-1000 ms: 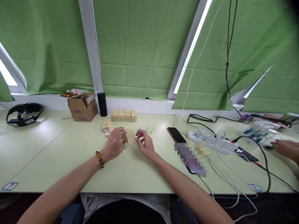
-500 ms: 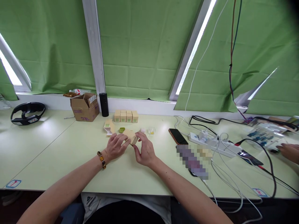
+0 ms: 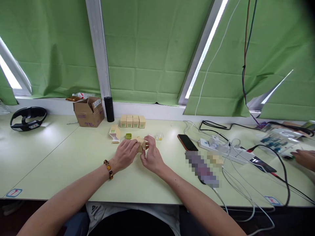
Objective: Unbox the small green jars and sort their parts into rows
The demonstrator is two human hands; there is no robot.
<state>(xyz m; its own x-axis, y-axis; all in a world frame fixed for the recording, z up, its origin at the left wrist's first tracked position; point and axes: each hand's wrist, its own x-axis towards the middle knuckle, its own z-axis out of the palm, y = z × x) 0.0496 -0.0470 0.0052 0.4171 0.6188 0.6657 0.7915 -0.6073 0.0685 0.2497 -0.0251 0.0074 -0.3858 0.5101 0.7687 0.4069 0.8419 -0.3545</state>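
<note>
Between my two hands is a small tan cardboard box (image 3: 140, 146), partly covered by fingers. My left hand (image 3: 125, 153) grips its left side, fingers lying over it. At the right end, the thumb and fingers of my right hand (image 3: 153, 156) pinch the box's edge. Just beyond stands a small green container (image 3: 128, 136). Left of that, an opened tan carton (image 3: 114, 133) lies with its flap out. A clear little dish (image 3: 159, 136) with something yellow in it sits beyond my right hand. Several closed tan boxes (image 3: 133, 121) stand in a row farther back.
A brown carton (image 3: 90, 113) and a black cylinder (image 3: 109, 109) stand at the back left, near a black headset (image 3: 29, 118). To the right lie a phone (image 3: 187, 143), a white power strip (image 3: 226, 152) and tangled cables. Another person's hand (image 3: 305, 159) is at the far right.
The small box has been turned in my hands, so its end now faces my right fingers. My left hand has shifted slightly right over it.
</note>
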